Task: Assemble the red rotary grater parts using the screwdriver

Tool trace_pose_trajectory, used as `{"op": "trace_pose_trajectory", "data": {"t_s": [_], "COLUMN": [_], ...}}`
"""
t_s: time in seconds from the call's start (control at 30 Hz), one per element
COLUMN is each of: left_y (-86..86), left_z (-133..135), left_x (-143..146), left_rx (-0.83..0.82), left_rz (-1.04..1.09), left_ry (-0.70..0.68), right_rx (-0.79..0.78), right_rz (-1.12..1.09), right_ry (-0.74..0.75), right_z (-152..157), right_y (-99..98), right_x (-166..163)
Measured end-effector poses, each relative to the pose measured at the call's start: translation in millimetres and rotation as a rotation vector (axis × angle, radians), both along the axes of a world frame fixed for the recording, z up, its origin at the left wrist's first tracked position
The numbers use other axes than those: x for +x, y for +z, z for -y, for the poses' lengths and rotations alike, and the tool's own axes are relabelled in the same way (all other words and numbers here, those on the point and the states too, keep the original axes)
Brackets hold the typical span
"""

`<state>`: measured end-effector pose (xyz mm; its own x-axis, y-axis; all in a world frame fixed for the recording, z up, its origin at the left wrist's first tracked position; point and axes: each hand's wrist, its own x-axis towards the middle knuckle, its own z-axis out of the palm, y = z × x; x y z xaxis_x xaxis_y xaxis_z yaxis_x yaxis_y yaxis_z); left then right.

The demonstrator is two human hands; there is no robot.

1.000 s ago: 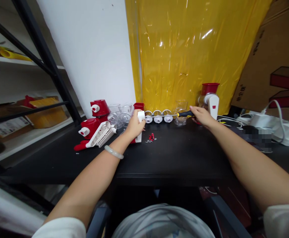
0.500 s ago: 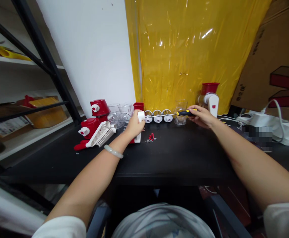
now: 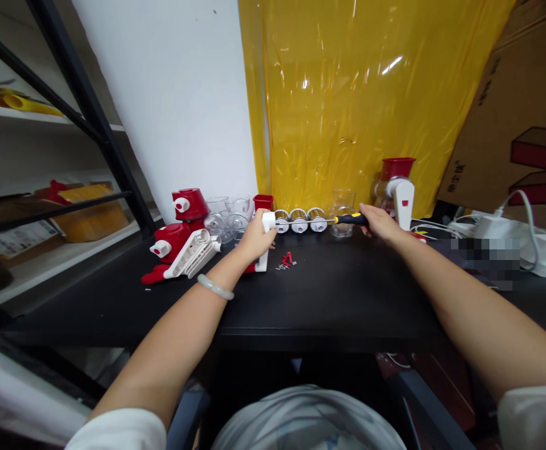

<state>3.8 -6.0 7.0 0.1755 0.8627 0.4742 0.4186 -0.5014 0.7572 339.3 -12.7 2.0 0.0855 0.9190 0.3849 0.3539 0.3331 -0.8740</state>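
Observation:
My left hand (image 3: 257, 239) is closed around a white plastic part (image 3: 268, 220), whose lower end shows beneath the fingers with a bit of red beside it. A screwdriver (image 3: 351, 219) with a black and yellow handle lies level, its long shaft reaching left to that white part; whether the tip sits in a screw is too small to tell. My right hand (image 3: 376, 222) grips the handle's right end. On the table below lie small red plastic pieces (image 3: 287, 257) and several screws (image 3: 282, 267). Behind the shaft stand three metal-and-white drums (image 3: 299, 221).
Red-and-white housings (image 3: 171, 240) and a white arm-shaped part (image 3: 192, 255) lie on the black table (image 3: 329, 300) at left, by clear plastic pieces (image 3: 226, 219). An assembled red-and-white grater (image 3: 400, 194) stands at back right. White chargers and cables (image 3: 498, 228) lie far right.
My right hand has shifted its hold back along the screwdriver handle, showing more of it. The left hand and the white part have stayed in place.

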Motion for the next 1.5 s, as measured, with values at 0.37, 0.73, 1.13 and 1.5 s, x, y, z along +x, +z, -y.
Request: {"op": "trace_pose_trajectory", "data": {"t_s": [0.37, 0.73, 1.13, 1.5], "left_y": [3.5, -0.2, 1.0, 0.8], "left_z": [2, -1, 0, 0], "left_x": [1, 0, 0, -1], "left_rx": [-0.026, -0.021, -0.024, -0.029], "left_rz": [0.023, -0.004, -0.008, 0.005], "left_ry": [0.027, 0.003, 0.002, 0.011], "right_rx": [0.033, 0.04, 0.041, 0.044], "right_rz": [-0.246, -0.408, -0.133, -0.298], "right_ry": [0.118, 0.202, 0.04, 0.118], "right_z": [3, 13, 4, 9], "right_y": [5.2, 12.2, 5.1, 8.9], "right_x": [-6, -8, -2, -8]}}
